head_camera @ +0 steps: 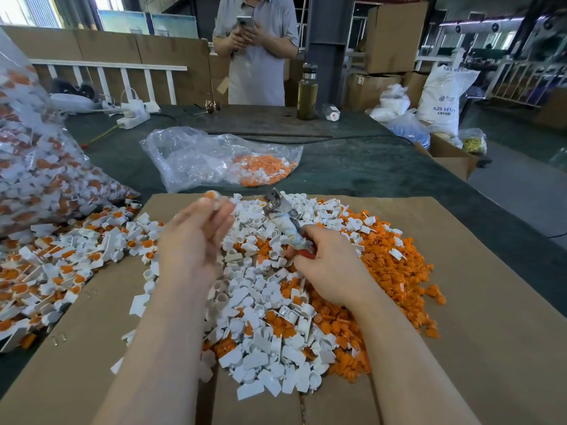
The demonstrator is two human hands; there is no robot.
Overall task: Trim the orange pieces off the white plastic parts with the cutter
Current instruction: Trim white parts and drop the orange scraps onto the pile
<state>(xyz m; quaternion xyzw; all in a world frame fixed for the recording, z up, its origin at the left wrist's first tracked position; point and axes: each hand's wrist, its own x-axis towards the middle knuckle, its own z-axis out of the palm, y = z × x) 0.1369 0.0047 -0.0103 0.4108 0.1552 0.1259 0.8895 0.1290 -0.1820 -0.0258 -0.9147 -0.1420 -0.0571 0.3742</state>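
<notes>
White plastic part with an orange piece [214, 196] sits pinched at the fingertips of my left hand [196, 237], raised over the far edge of the flat brown cardboard sheet [491, 302]; it's blurred and mostly hidden by my fingers, so its shape and which way it points are hard to make out. Metal cutter with tape-wrapped shank and red handles [283, 223] is gripped in my right hand [329, 268], fingers curled round the handles, which are mostly covered by the hand. Cutter's long axis runs diagonally, head pointing up and left, away from me toward the held part, near it but not touching. Can't tell if the blades are apart.

Below my hands, a heap of trimmed white plastic pieces [264, 302] lies mid-cardboard, with a heap of loose orange plastic pieces [395, 271] to its right, the two mixing at the border. Untrimmed white-and-orange parts [52, 271] spill on the left from a big clear plastic bag [33, 167], cut off at the frame edge. A second crumpled clear bag [221, 157] with some orange bits lies farther back on the dark green desk [368, 167]. Person in a grey shirt [256, 53] stands behind the desk holding a phone.
</notes>
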